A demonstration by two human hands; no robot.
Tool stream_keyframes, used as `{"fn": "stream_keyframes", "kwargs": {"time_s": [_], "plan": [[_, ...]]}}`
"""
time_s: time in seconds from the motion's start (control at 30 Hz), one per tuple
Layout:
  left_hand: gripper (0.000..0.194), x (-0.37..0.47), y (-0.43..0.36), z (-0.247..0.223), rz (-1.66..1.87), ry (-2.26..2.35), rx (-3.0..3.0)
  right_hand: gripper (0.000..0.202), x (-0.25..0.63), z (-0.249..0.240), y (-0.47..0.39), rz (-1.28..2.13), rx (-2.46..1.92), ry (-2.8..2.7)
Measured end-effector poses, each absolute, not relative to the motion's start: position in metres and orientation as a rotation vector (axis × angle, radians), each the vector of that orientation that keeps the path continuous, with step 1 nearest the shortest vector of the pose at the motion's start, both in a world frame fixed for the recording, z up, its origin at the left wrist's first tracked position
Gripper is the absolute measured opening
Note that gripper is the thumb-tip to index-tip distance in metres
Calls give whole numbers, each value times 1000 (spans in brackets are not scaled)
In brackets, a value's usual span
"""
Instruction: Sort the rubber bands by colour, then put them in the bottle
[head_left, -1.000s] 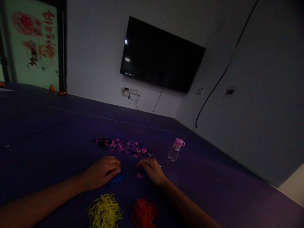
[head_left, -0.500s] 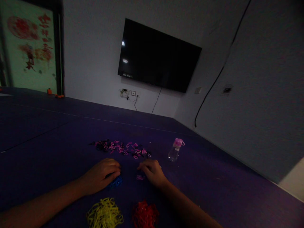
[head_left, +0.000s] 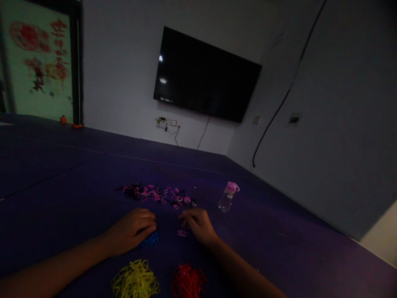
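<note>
My left hand (head_left: pixel 134 230) rests at the small blue pile (head_left: pixel 150 239), fingers curled over its far side; its fingertips are partly hidden. My right hand (head_left: pixel 198 225) is bent above a few purple bands (head_left: pixel 182 233), its fingertips dark and hard to make out. Beyond both hands lies a scattered strip of pink and black bands (head_left: pixel 156 195). Nearer to me are a heap of yellow bands (head_left: pixel 135 280) on the left and a heap of red bands (head_left: pixel 188 281) on the right.
A clear bottle with a pink lid (head_left: pixel 228 197) stands right of the scattered bands on the purple surface (head_left: pixel 108 178). Small orange objects (head_left: pixel 63 119) sit at the far left. A television (head_left: pixel 207 74) hangs on the wall, with a dark cable to its right.
My right fingers have shifted slightly over the purple bands. My left hand has stayed at the blue pile, and the whole view has moved very slightly.
</note>
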State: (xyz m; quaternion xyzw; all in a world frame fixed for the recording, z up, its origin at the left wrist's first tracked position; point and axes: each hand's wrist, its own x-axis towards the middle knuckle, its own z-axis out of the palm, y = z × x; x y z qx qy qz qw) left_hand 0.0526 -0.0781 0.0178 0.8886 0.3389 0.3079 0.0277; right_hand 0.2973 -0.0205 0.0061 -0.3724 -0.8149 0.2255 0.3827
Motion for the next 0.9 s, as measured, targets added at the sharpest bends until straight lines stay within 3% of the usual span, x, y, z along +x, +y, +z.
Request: {"fn": "stream_keyframes", "kwargs": {"time_s": [0.27,0.43,0.9], "plan": [[24,54,-80,20,938,1055,2708,31,295,10,-15,245,-904,-2262],[23,54,-80,20,922,1056,2719,36,296,8,-8,55,-994,-2459],[24,56,-78,17,959,1028,2733,27,302,8,-9,84,-1029,-2325]]}}
